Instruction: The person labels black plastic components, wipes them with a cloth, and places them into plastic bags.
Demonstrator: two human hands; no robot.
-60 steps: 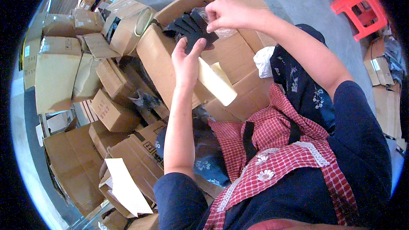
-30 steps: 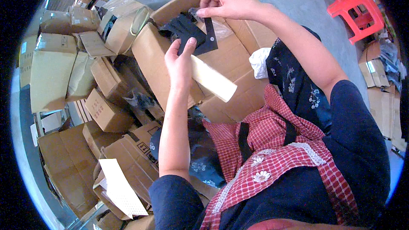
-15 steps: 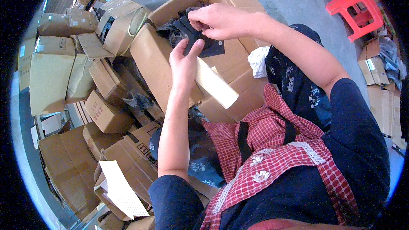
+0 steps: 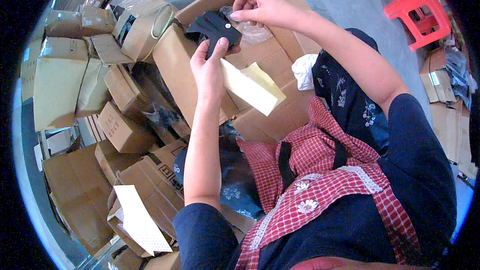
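My left hand [image 4: 210,70] is closed, its thumb pressing on a black glove [image 4: 212,25] that bears a small round white sticker near one edge. The same hand also grips a white paper strip [image 4: 250,90] with a yellowish backing sheet [image 4: 265,82] fanned out behind it. My right hand [image 4: 265,7] is raised just right of the glove, thumb and fingers pinched together; whatever lies between the fingertips is too small to make out. Below both hands stands an open cardboard box [image 4: 175,70], with crumpled clear plastic [image 4: 257,32] inside beneath my right hand.
Cardboard cartons [image 4: 60,80] are piled along the left. A printed white sheet [image 4: 137,220] lies on a carton at lower left. White crumpled material [image 4: 303,72] sits by my knee. A red plastic stool [image 4: 420,15] and more cartons [image 4: 442,82] are at the right.
My right hand has lifted up and right, away from the black glove. The glove has turned, its sticker now near the top right. The paper strip and its yellowish sheet have spread apart.
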